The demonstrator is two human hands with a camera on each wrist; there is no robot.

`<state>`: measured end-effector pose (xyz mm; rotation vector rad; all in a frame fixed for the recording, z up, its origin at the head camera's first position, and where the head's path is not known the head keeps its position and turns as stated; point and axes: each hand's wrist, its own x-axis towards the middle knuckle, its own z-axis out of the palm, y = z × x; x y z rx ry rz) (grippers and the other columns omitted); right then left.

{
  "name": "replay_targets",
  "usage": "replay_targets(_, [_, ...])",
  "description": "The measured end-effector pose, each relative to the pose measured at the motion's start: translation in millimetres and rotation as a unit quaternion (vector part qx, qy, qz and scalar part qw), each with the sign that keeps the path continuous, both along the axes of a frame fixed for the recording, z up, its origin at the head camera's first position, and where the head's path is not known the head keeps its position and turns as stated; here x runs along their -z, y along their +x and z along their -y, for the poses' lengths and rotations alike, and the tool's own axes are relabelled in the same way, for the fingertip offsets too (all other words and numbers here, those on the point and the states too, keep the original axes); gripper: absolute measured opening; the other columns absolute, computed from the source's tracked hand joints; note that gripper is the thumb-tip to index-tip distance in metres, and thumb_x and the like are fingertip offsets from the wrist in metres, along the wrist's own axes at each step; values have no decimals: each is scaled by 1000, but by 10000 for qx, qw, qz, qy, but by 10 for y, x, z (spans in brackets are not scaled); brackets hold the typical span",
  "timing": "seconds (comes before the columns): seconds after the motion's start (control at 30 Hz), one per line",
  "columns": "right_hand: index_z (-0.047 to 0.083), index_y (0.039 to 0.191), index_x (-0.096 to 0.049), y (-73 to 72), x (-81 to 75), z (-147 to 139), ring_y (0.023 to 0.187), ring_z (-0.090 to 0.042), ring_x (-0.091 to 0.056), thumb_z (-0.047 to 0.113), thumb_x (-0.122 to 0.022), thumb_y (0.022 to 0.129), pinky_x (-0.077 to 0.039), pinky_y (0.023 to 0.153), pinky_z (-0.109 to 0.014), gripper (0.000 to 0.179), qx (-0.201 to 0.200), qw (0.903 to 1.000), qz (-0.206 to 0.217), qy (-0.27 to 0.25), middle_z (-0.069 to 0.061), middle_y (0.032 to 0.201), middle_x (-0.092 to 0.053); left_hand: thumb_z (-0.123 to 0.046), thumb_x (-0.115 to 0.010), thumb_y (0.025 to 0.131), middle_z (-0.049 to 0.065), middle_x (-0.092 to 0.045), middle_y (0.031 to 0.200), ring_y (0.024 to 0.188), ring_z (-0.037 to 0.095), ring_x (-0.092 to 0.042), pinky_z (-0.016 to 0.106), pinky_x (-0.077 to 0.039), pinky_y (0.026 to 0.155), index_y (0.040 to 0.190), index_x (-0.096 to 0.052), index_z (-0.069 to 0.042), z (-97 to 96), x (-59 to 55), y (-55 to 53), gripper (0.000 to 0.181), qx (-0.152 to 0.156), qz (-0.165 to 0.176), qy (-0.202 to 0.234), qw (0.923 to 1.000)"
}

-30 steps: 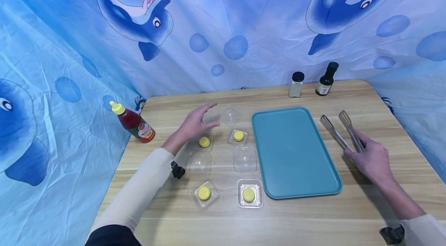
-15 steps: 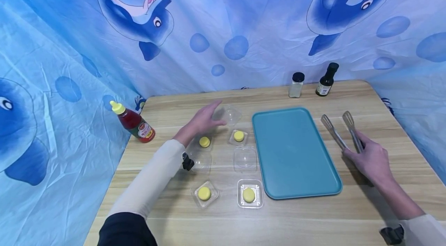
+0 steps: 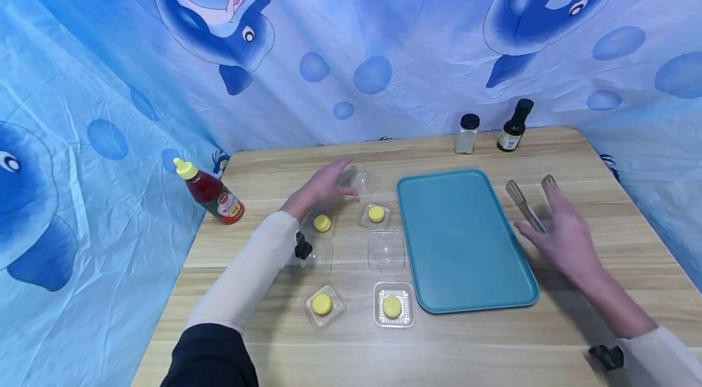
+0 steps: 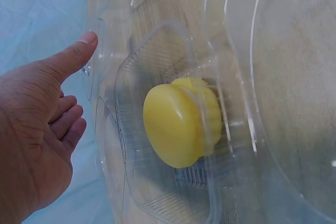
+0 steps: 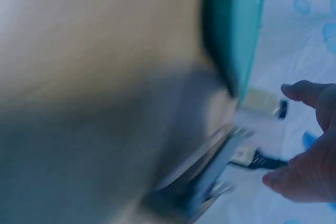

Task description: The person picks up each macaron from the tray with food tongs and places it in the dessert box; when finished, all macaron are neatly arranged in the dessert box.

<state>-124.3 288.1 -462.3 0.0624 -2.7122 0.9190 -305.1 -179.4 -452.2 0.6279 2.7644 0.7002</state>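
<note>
- Left hand (image 3: 322,184): reached over the far left part of the table (image 3: 439,344), beside the far clear lid (image 3: 366,180). Contact with the lid could not be told.
- Left fingers: thumb held well apart from the others, which were loosely bent in the left wrist view; nothing was gripped.
- Far clear lid: lay behind the far right yellow macaron (image 3: 376,213), which sat in a clear tray of its own.
- Far left yellow macaron (image 3: 322,223): sat close to the left wrist.
- Right hand (image 3: 570,244): was above the metal tongs (image 3: 523,204), partly covering them in the head view.
- Right fingers: spread, with a wide gap between thumb and forefinger; the tongs were not between them in the right wrist view, which was blurred.
- Metal tongs: just right of the blue tray (image 3: 466,241), tips pointing to the far side, arms apart.
- Near row: near left yellow macaron (image 3: 322,304) and near right yellow macaron (image 3: 392,306), each in a clear container; a middle clear lid (image 3: 386,250) lay behind the right one.
- Far edge: a black-capped jar (image 3: 466,134) and a dark bottle (image 3: 512,125) stood behind the blue tray.
- Left edge: red sauce bottle (image 3: 214,195) with a yellow cap.
</note>
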Motion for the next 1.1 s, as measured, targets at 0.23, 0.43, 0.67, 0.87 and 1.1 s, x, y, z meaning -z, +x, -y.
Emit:
replay_targets(0.23, [-6,162,-33,-302,-240,531,128,-58,-56,9,-88,88,-51,102,-69,94,-1154,9931,-6,182,-36,158,-41,-32,-87,90,9,-29,173,158,33,-29,50,-23,130,169,-24,-12,5,10,-9,103,-69,173,14,9998])
replay_targets(0.43, [-2,162,-38,-710,-282,967,132,-53,-56,16,-86,92,-58,97,-62,87,-2265,9722,558,216,-28,161,-44,-29,-86,91,8,-30,173,158,32,-28,49,-22,131,169,-26,-11,-12,-2,-2,100,-77,239,55,9997])
replay_targets(0.67, [5,164,-37,-1173,-251,1477,93,-36,-69,22,-82,96,-58,96,-54,84,-2873,9499,1177,373,-28,150,-57,-31,-86,91,10,-32,172,157,33,-31,49,-24,130,168,-28,-9,-29,-16,11,99,-90,244,12,9997])
replay_targets(0.87, [1,160,-44,-1508,-125,1818,119,-35,-68,18,-81,97,-53,108,-50,75,-3012,9448,1203,471,-22,156,-52,-30,-85,93,10,-38,169,154,33,-37,50,-27,129,167,-31,-9,-35,-3,8,94,-104,279,-26,9996])
replay_targets(1.1, [-4,151,-54,-1722,-9,2078,131,-38,-62,11,-80,96,-53,110,-50,62,-2771,9519,1248,395,-22,145,-63,-31,-83,94,12,-47,163,149,33,-45,51,-32,127,166,-34,-11,-21,19,-23,89,-50,286,-187,9994])
